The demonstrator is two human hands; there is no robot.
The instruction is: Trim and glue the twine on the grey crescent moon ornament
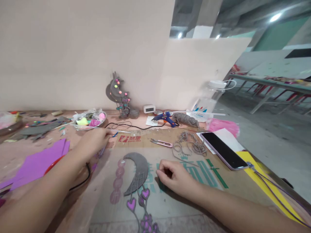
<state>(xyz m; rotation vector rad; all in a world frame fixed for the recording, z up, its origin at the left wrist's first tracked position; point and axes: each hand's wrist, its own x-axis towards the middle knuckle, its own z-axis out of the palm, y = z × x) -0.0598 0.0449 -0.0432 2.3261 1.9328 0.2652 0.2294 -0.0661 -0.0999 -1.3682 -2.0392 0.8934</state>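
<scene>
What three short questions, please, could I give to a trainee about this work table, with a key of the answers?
1. Which of these is nearest to the right hand?
(A) the blue glue gun
(B) the grey crescent
(C) the clear bottle

2. True or false: the pink snips lie nearer to the person than the blue glue gun.

3. Fill in the colour: the hearts hanging below the grey crescent have ____ centres.

Key: 1. B; 2. True; 3. purple
</scene>
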